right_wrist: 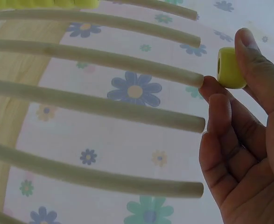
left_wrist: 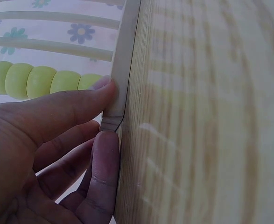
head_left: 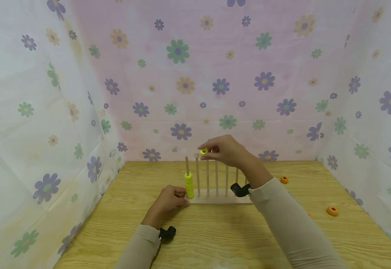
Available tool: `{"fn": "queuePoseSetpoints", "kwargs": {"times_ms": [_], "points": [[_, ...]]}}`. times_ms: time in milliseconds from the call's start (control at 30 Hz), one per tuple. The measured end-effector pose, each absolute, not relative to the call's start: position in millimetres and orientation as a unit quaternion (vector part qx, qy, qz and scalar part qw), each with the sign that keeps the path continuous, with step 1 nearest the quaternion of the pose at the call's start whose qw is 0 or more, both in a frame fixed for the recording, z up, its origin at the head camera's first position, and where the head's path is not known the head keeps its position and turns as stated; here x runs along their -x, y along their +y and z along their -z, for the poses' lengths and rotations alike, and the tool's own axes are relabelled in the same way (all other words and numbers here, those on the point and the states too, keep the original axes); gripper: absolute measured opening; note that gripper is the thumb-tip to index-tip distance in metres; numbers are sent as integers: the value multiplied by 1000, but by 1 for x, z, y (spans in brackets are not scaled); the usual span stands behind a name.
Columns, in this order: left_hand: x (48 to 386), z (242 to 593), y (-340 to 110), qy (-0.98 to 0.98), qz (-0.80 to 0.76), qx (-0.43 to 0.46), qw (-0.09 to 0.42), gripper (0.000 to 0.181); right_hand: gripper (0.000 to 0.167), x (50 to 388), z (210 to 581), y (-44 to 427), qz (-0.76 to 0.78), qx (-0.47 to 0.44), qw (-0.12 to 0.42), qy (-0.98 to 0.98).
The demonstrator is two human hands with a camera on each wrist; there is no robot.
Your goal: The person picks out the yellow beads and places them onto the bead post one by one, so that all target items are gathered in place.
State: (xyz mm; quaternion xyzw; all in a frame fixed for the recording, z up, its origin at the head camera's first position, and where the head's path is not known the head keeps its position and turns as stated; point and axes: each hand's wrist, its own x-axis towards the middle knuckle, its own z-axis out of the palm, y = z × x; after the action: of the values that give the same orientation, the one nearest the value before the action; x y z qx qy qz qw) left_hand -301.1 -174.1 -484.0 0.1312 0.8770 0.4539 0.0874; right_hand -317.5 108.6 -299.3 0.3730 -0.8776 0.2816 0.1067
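Observation:
A wooden peg rack (head_left: 219, 200) stands on the table, its upright pegs in a row. Several yellow beads (head_left: 189, 185) are stacked on the leftmost peg. With thumb and fingers my left hand (head_left: 169, 199) holds the left end of the rack's base (left_wrist: 121, 70), beside that stack. My right hand (head_left: 227, 151) is raised to the height of the peg tops, pinching one yellow bead (right_wrist: 231, 68) between thumb and index finger. In the right wrist view the bead is apart from the peg ends, its hole partly visible. Part of the rack's right side is hidden behind my right arm.
Orange beads lie on the table to the right: one farther back (head_left: 284, 179), another (head_left: 332, 211) nearer the right edge. A third is mostly covered by my right sleeve (head_left: 293, 220). Flower-patterned cloth (head_left: 199, 74) rises behind the table and along both sides.

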Motion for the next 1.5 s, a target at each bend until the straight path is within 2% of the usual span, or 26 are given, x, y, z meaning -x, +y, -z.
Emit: {"fn": "queuePoseSetpoints", "kwargs": {"times_ms": [667,933,1133,1300,1500], "points": [[303,486,-176,873,-459,-133,91,51,35,320,302,82,-277,-374,103,-879],[301,483,-175,872,-462,-132,92,50,41,321,300,74,-250,-382,121,-882],[301,483,-175,871,-463,-135,94,50,30,322,302,70,-239,-386,144,-879],[302,484,-175,870,-464,-135,97,51,31,324,301,68,-227,-405,170,-869],[302,485,-175,867,-470,-131,99,52,36,320,302,66,-255,-411,156,-861]]}}
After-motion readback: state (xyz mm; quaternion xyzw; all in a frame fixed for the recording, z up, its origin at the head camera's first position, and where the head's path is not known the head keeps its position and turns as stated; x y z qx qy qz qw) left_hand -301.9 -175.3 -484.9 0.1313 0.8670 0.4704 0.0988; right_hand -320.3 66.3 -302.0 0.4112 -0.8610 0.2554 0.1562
